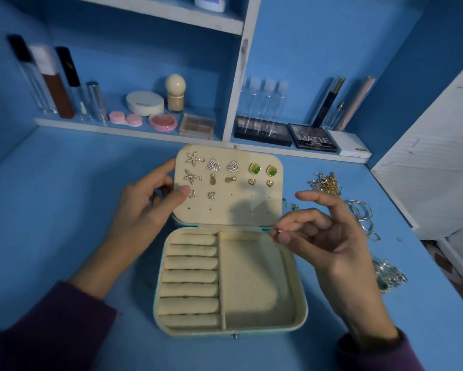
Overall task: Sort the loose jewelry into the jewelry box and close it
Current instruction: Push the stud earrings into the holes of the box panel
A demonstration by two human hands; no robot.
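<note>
Right hand (332, 245) pinches a tiny piece (279, 231); left hand (144, 207) grips the earring-studded cream jewelry box lid (238, 207).

Home vanity: shelf (134, 129) of cosmetics (163, 121)

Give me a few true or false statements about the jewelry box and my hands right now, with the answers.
The jewelry box is open. True.
The left hand holds the lid by its edge. True.
The ring rolls hold several rings. False: they are bare.
The right hand is empty. False: it pinches a tiny piece.
The loose chains lie left of the box. False: they lie to its right.
</note>
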